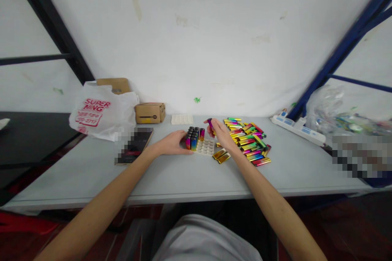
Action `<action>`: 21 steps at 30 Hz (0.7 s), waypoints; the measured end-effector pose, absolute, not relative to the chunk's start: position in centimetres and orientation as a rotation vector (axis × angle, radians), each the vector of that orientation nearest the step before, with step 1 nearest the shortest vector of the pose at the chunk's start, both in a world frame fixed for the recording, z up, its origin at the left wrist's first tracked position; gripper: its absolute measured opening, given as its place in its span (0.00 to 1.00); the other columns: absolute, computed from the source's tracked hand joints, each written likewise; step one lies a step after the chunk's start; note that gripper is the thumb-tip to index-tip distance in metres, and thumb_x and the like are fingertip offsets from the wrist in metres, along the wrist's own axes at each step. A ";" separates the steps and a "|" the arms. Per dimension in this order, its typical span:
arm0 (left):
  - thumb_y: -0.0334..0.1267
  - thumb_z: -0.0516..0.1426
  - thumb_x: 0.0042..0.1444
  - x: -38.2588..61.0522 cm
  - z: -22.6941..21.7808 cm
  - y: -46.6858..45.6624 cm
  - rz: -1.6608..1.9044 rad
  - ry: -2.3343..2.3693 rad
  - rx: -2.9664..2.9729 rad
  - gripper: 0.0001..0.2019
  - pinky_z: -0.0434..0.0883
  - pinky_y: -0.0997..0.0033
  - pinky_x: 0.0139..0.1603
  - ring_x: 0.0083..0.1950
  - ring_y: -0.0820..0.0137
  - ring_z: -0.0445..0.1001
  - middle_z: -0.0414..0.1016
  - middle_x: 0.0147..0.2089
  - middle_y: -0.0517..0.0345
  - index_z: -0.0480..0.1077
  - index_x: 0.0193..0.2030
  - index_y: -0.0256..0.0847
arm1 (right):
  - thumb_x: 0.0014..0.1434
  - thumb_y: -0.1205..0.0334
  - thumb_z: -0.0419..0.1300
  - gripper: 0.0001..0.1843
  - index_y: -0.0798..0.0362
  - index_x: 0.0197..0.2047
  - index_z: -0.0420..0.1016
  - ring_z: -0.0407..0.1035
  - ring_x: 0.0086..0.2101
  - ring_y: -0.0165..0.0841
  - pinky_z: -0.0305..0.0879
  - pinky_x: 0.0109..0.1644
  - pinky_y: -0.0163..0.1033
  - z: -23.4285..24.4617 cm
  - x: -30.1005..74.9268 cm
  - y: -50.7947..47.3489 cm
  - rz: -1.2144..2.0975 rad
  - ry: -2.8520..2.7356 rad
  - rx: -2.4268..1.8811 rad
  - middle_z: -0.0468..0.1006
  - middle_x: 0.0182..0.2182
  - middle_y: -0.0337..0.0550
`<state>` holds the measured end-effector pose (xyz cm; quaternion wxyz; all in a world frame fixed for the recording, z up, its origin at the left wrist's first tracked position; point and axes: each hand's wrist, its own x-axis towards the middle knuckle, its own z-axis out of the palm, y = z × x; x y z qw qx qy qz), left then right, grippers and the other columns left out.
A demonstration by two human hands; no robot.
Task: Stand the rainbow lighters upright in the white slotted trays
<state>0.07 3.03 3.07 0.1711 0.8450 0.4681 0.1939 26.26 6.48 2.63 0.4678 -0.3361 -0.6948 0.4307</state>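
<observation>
A white tray (206, 147) with rows of round holes lies on the table. Several shiny lighter-like tubes (192, 138) with dark tops stand upright in its left part, coloured blue, purple and gold. My left hand (174, 142) is curled around the tray's left end, thumb in front, some fingertips hidden behind the tubes. Above the tray's right part, my right hand (219, 130) pinches a purple lighter-like tube (210, 122), tilted, its lower part covered by the fingers. A loose pile of metallic tubes (249, 140) lies to the right, with gold ones (221, 156) nearest the tray.
A second white tray (182, 119) rests against the wall. At left are a small cardboard box (150, 113), a white plastic bag (102, 110) and a dark flat box (136, 144). A power strip (298, 129) and clear plastic bags (327, 106) lie at right.
</observation>
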 end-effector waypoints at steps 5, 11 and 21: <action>0.65 0.70 0.46 0.0 3.0 3.0 0.550 1.338 2.404 0.35 0.75 0.58 0.54 0.52 0.47 0.82 0.84 0.51 0.47 0.79 0.52 0.40 | 0.60 0.34 0.67 0.27 0.48 0.48 0.81 0.75 0.47 0.39 0.76 0.45 0.42 3.0 27.0 6.7 0.827 -1.602 -0.820 0.79 0.50 0.49; 0.66 0.69 0.46 0.0 3.0 3.1 0.536 1.342 2.422 0.35 0.75 0.58 0.53 0.51 0.48 0.82 0.84 0.50 0.46 0.78 0.51 0.40 | 0.57 0.38 0.71 0.23 0.50 0.41 0.78 0.74 0.36 0.35 0.75 0.44 0.41 3.1 27.2 6.5 0.878 -1.732 -0.816 0.78 0.34 0.40; 0.64 0.69 0.48 0.1 3.1 3.0 0.514 1.336 2.446 0.33 0.75 0.58 0.53 0.50 0.49 0.81 0.83 0.49 0.47 0.79 0.51 0.40 | 0.62 0.40 0.70 0.21 0.49 0.35 0.72 0.76 0.28 0.34 0.68 0.33 0.38 3.2 27.1 5.7 0.665 -1.964 -0.913 0.82 0.28 0.39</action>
